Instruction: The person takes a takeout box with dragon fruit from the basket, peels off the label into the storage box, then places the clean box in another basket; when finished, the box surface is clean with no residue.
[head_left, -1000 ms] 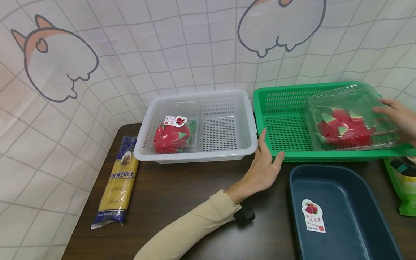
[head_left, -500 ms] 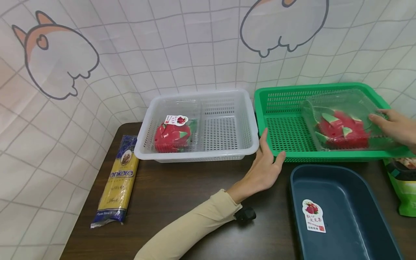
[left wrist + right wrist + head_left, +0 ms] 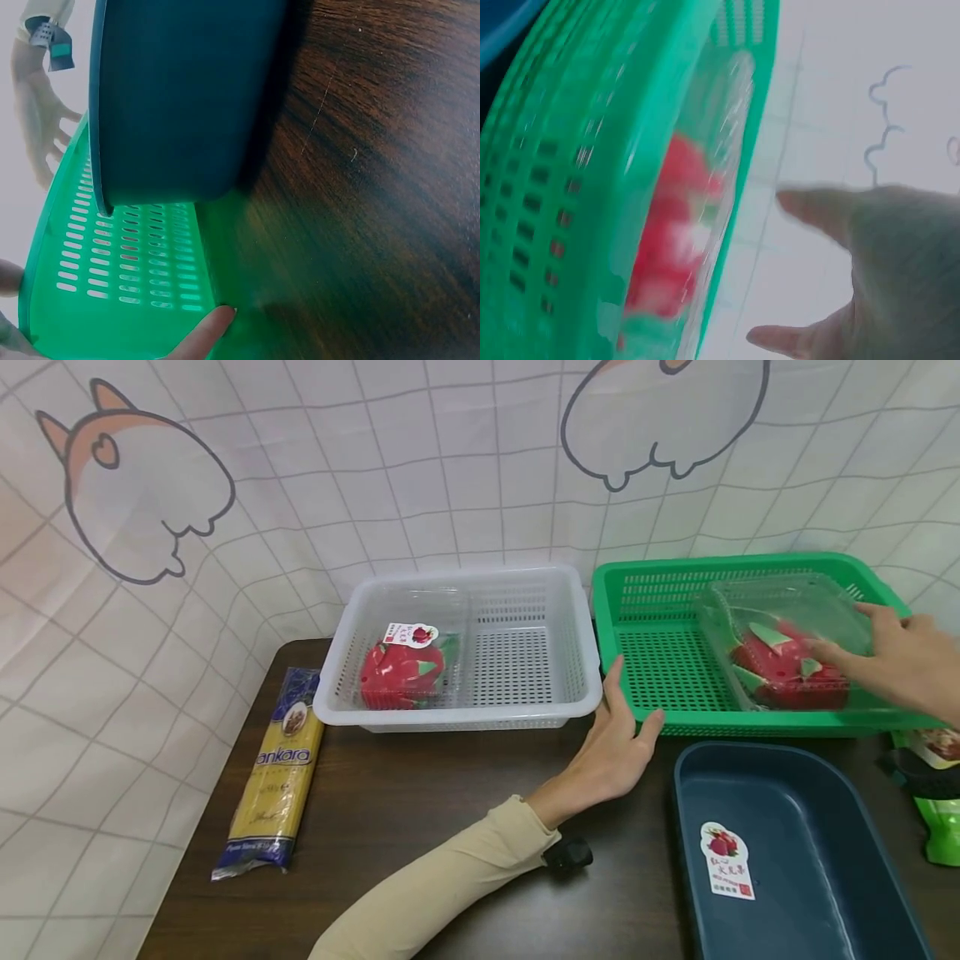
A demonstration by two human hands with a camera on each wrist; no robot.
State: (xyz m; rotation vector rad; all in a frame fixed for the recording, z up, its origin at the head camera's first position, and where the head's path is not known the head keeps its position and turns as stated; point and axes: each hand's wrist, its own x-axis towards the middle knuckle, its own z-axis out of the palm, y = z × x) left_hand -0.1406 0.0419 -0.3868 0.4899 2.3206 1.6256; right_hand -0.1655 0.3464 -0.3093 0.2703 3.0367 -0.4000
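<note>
A clear lidded box [image 3: 787, 652] with a red and green dragon fruit lies in the right part of the green basket [image 3: 652, 718]. Over the box's right side is my right hand [image 3: 900, 656], its fingers spread; in the right wrist view the hand [image 3: 885, 262] stands apart from the box and holds nothing. My left hand [image 3: 607, 752] touches the green basket's near left corner with spread fingers, beside the white basket [image 3: 465, 718]. In the left wrist view a fingertip [image 3: 214, 326] rests against the green basket [image 3: 97, 322].
Inside the white basket is another boxed dragon fruit [image 3: 401, 677]. A yellow and blue pasta pack [image 3: 273, 777] lies at the left. In front of the green basket stands a dark blue tray [image 3: 795, 860] with a sticker; a green pack [image 3: 943, 827] is at the right edge.
The clear box has settled lower into the green basket. My right hand has let go of its right end and moved left above it. My left hand has stayed at the basket's corner.
</note>
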